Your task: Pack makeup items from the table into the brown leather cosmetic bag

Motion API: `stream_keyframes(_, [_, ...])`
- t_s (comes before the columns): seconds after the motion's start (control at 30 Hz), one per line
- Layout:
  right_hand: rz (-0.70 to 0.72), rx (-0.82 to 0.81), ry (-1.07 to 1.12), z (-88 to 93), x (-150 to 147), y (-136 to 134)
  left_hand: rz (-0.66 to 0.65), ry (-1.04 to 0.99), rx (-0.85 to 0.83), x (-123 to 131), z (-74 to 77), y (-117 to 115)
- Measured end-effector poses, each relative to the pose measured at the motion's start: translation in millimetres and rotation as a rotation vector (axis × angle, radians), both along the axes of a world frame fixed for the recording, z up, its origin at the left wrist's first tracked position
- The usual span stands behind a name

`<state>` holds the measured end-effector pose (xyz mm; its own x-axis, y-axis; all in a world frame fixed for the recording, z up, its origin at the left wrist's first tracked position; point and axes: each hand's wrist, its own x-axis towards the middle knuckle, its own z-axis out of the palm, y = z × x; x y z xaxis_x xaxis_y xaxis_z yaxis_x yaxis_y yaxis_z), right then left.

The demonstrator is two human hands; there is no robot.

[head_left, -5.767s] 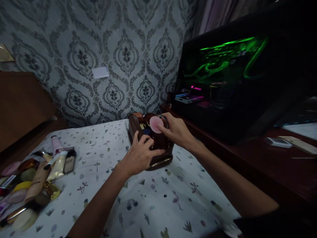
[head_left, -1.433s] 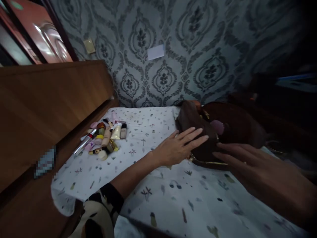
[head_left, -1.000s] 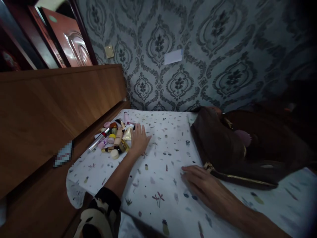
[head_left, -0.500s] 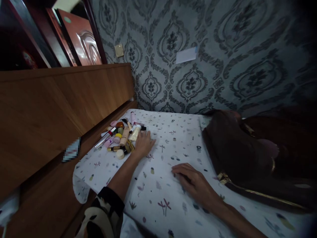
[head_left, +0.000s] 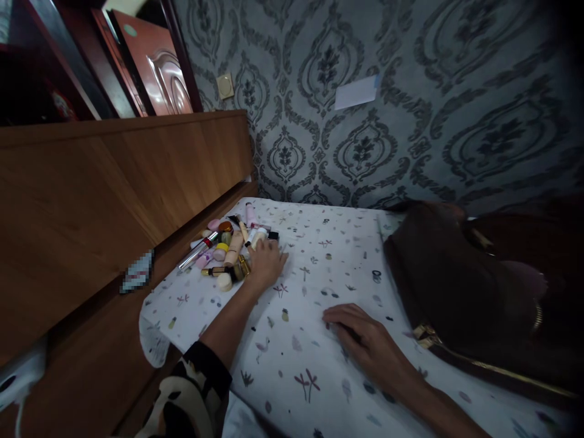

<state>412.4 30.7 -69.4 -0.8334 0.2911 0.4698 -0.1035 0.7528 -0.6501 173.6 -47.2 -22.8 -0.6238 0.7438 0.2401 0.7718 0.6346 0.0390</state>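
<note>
My left hand [head_left: 268, 266] lies palm down at the right edge of a pile of cosmetics, thumb apart from the fingers. Its fingertips touch a cream tube with a white cap [head_left: 260, 234] and partly cover it; no firm grip shows. Close by are a beige tube [head_left: 234, 248], a gold-coloured tube [head_left: 244, 265], a small jar with a pale lid [head_left: 224, 281], a yellow-lidded jar [head_left: 221, 251] and a silver tube [head_left: 197, 254]. My right hand [head_left: 360, 331] rests on the patterned sheet [head_left: 303, 340], fingers together and loosely curled, with nothing visible in them.
A dark brown bag [head_left: 447, 286] with a gold zip lies at the right. A wooden panel [head_left: 123, 182] runs along the left, with a ledge beneath. Behind stands a patterned wall [head_left: 314, 115]. A white device with a cable [head_left: 22, 377] is at lower left.
The view has shifted slightly, moving the scene to the right. My left fingers now cover more of the cream tube. My right hand keeps its place on the sheet.
</note>
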Motion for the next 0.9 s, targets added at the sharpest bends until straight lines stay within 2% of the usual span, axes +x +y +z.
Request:
stream_keyframes(0.1, [-0.004,0.003,0.0,-0.7,0,1,-0.027,-0.017,0.003,0,3.8,-1])
stream_keyframes(0.27, [-0.001,-0.008,-0.019,1.1,0,0,0.042,-0.041,0.01,-1,-0.3,0])
stream_keyframes(0.47, [0.009,-0.003,-0.007,0.8,1,0,-0.024,-0.016,0.032,2,0.5,1])
stream_keyframes(0.7, [0.017,-0.019,0.004,3.4,0,0,0.036,0.039,0.033,5,2.0,2])
stream_keyframes(0.9, [-0.004,-0.023,0.032,5.4,4,-7,-0.06,0.022,0.034,12,1.0,0])
